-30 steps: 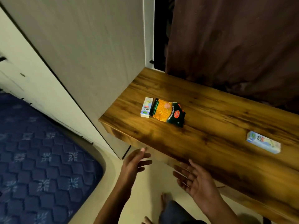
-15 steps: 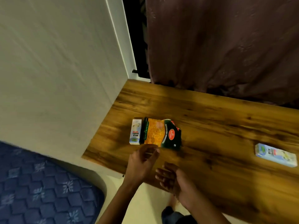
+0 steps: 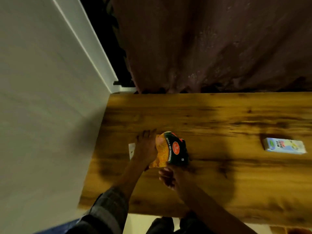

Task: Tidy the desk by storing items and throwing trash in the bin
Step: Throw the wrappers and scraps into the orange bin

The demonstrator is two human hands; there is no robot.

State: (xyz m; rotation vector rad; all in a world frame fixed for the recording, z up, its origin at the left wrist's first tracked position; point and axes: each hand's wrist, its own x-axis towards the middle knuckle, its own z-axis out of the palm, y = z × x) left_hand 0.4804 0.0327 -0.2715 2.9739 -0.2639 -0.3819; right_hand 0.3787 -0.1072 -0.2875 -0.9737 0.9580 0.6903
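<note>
So the person is going for both bits of rubbish at once, by the look of it. The left hand (image 3: 145,149) is lying flat over the small milkshake carton (image 3: 131,150) at the left of centre, covering nearly all of it, only a white sliver is peeking out at the hand's left side. Fingers are looking fairly straight and spread, pointing toward the top of the frame, so it's pressing or resting on top rather than wrapping round. Honestly can't tell if a thumb is hooking underneath.

The right hand (image 3: 173,178) is sitting just below the orange and green snack packet (image 3: 170,151), fingers curled, tips right at the packet's lower edge. Whether it's actually pinching the packet, I can't tell, it's too dark and blurry there. The packet is lying crumpled on the wooden desk (image 3: 219,191), touching the left hand's right side.

Both forearms are coming up from the bottom of the frame and angling in toward the middle.

A second milkshake carton (image 3: 285,146) is lying flat far off at the right of the desk, untouched, so I'd guess that one is getting collected later. No bin showing anywhere.
</note>
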